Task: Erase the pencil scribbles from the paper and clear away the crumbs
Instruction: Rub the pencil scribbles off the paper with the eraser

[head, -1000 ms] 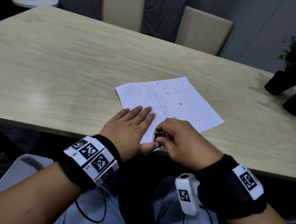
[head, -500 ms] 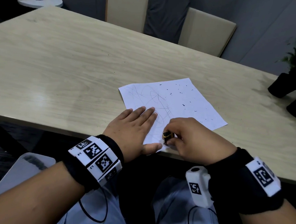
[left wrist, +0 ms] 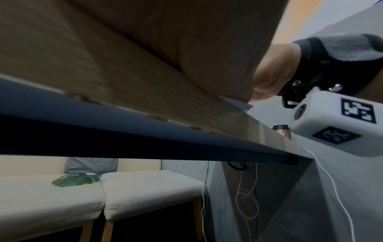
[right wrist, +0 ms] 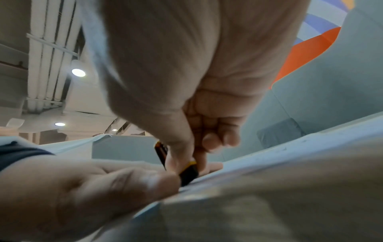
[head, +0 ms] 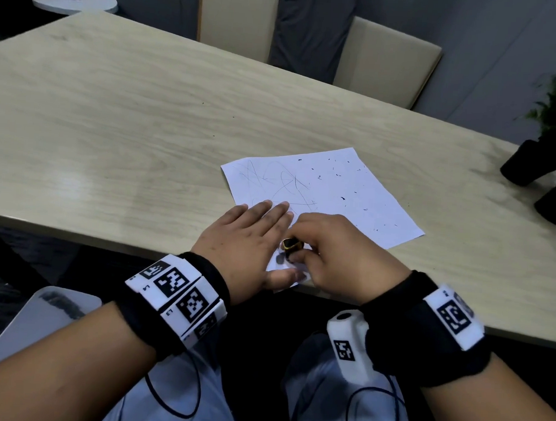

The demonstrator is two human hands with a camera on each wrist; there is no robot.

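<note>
My right-hand grip (head: 336,245) pinches the small black, yellow-edged eraser (head: 291,245) upright on the near corner of the white paper sheet (head: 351,195), pencil scribbles (head: 281,184) just ahead, left hand (head: 246,241) flat, holding it to the wooden tabletop (head: 114,121).

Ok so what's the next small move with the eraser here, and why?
Probably rub the eraser up toward the scribbles: the right hand pinches it at the paper's near corner, the left hand presses the sheet flat, and the lines remain.
</note>
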